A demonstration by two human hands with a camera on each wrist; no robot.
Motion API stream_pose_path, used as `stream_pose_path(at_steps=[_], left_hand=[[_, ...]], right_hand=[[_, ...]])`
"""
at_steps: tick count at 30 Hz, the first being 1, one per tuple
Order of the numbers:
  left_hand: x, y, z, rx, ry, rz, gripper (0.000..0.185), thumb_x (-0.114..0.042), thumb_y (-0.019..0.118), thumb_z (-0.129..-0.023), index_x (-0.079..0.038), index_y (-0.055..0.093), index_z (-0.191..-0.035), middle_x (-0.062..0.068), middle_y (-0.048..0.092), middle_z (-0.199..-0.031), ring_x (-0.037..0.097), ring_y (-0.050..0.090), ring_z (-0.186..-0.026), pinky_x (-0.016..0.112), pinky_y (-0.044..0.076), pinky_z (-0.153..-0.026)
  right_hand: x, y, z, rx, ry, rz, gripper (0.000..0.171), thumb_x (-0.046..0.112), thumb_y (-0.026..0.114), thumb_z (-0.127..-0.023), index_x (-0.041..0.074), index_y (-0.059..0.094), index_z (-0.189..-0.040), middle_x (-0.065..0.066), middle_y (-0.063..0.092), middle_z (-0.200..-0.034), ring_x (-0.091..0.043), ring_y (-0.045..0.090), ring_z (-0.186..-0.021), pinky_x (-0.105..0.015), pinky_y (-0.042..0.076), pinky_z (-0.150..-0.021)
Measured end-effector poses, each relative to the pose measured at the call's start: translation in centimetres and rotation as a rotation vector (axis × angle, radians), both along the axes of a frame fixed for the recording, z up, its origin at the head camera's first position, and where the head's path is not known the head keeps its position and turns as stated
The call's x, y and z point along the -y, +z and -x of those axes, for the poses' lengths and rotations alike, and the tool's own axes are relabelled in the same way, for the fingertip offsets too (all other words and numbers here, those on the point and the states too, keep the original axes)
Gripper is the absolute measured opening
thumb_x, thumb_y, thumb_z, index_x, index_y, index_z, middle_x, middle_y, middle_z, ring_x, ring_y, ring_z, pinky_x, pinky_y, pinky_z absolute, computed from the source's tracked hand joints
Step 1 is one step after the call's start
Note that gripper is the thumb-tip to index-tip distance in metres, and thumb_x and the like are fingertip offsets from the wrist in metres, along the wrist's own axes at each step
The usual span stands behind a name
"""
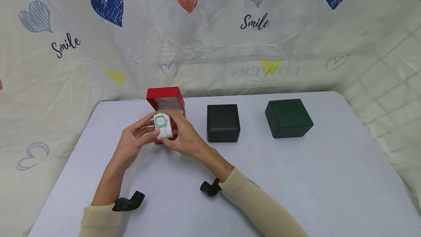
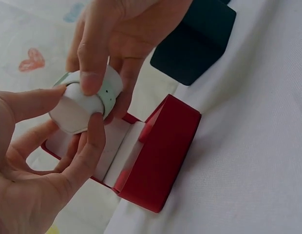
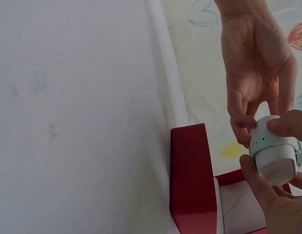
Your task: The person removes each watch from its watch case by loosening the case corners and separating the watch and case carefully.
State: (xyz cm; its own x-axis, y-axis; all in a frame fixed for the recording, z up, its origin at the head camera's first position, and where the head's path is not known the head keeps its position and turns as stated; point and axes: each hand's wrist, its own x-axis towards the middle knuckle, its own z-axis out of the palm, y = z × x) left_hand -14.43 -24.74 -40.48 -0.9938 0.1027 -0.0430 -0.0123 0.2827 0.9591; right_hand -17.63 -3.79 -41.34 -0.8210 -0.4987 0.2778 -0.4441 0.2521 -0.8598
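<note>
watch (image 1: 160, 121) with a pale mint strap (image 3: 269, 142): wrapped around a white cushion (image 1: 166, 133), dial turned up toward the head camera. location: between the two hands, over the near part of an open red box (image 1: 166, 92).

left grip (image 1: 135, 136): clamped on the cushion from its left side, thumb on the near edge, fingers beyond it. right grip (image 1: 186, 134): clamped on the same cushion from the opposite side, finger at the far end, thumb at the near end. left wrist view shows both sets of fingertips in contact with the bundle; small holes visible along the strap.

red box: just beyond and below the grip, lid raised at the back, pale lining visible inside. black box (image 1: 223, 121): to the right of the grip, near, closed. green box (image 1: 290, 117): farther right, well apart from both hands, closed.

all boxes stand on a white surface (image 1: 184, 200). behind the grip, a pale curtain (image 1: 210, 36) printed with hearts. beige sleeve on each arm.
</note>
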Motion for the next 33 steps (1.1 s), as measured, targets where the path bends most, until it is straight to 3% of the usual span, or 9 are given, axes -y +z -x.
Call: stream_pose_path(at_steps=[6, 17, 24, 33], left_hand=[[0.01, 0.0, 0.02, -0.004, 0.011, -0.009, 0.061, -0.024, 0.069, -0.101, -0.02, 0.047, -0.158, -0.001, 0.057, -0.134, 0.012, 0.064, -0.118, 0.02, 0.061, -0.088], [-0.27, 0.38, 0.04, -0.016, 0.002, -0.069, 0.06, -0.018, 0.068, -0.1, -0.014, 0.047, -0.156, 0.004, 0.057, -0.134, 0.014, 0.066, -0.114, 0.023, 0.062, -0.088], [-0.47, 0.28, 0.0, 0.006, 0.016, -0.027, 0.06, -0.02, 0.07, -0.099, -0.019, 0.047, -0.155, 0.009, 0.055, -0.14, 0.017, 0.064, -0.119, 0.022, 0.061, -0.089], [-0.49, 0.31, -0.13, 0.009, 0.013, -0.018, 0.06, -0.018, 0.073, -0.097, -0.017, 0.049, -0.152, 0.012, 0.059, -0.14, 0.016, 0.066, -0.117, 0.023, 0.062, -0.087]], right_hand=[[0.07, -0.01, 0.06, -0.006, 0.018, 0.005, 0.08, 0.006, 0.08, -0.087, 0.003, 0.04, -0.156, -0.015, 0.05, -0.15, -0.026, 0.053, -0.132, -0.045, 0.058, -0.104], [-0.16, -0.18, 0.34, -0.044, 0.015, 0.015, 0.079, 0.008, 0.083, -0.086, 0.005, 0.044, -0.155, -0.014, 0.053, -0.149, -0.025, 0.054, -0.133, -0.041, 0.058, -0.104], [-0.31, -0.4, 0.38, -0.001, 0.017, 0.065, 0.081, 0.006, 0.086, -0.084, 0.007, 0.044, -0.153, -0.01, 0.052, -0.148, -0.022, 0.054, -0.131, -0.033, 0.063, -0.093], [-0.48, -0.64, 0.58, -0.03, 0.027, 0.081, 0.078, 0.009, 0.089, -0.081, 0.01, 0.048, -0.147, -0.009, 0.054, -0.145, -0.023, 0.053, -0.131, -0.047, 0.061, -0.099]])
